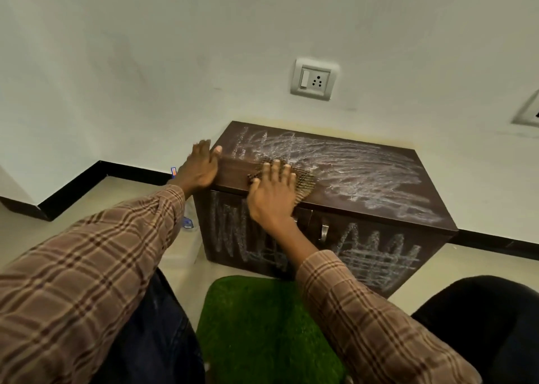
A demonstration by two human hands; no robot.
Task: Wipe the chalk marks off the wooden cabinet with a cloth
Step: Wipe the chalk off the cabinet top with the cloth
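Note:
A low dark wooden cabinet (402,220) stands against the white wall. White chalk marks (350,168) cover most of its top, and more scribbles cross both front doors. A strip along the top's near left edge is bare of chalk. My right hand (272,191) presses flat on a brown checked cloth (306,184) at the top's front left. My left hand (201,168) rests against the cabinet's left top corner, fingers spread along the side and thumb on the top.
A green artificial-grass mat (262,331) lies on the pale floor in front of the cabinet. My knees flank it. A wall socket (315,79) is above the cabinet. Small blue items (188,223) lie by the cabinet's left side. A metal door handle (323,232) sits on the front.

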